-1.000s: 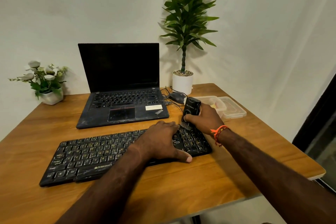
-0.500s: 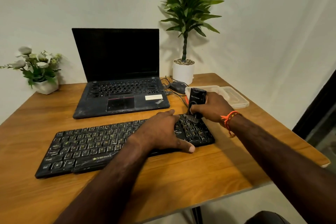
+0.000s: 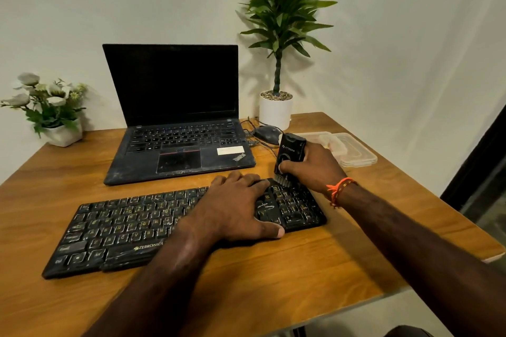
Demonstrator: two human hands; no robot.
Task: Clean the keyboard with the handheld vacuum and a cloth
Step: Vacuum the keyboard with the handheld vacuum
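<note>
A: While vacuuming the far right corner of keyboard (image 3: 175, 224), worth noting: right hand (image 3: 315, 169) wrapped round vacuum (image 3: 290, 153), thumb across its front, brush end down on the top-right keys. Upright, maybe tilted slightly.

B: Left hand (image 3: 235, 210)?

A: Flat on keys right of centre, fingers straight, pressing, grasping nothing. Pins keyboard to table (image 3: 273, 268). Good, stops sliding.

B: Keyboard position?

A: Near front of table, skewed, just in front of laptop (image 3: 178, 128).

B: How to do it well?

A: Probably: keep brush touching keys, drag slowly along one row at a time, overlap rows. Work leftward, shift left hand out of the way first, else covered keys get skipped. Light pressure, no prying keycaps.

B: Risks?

A: Cable and mouse (image 3: 267, 134) just behind the vacuum, could snag. Cloth not spotted anywhere; wiping not yet done, judging by dusty keys.
</note>
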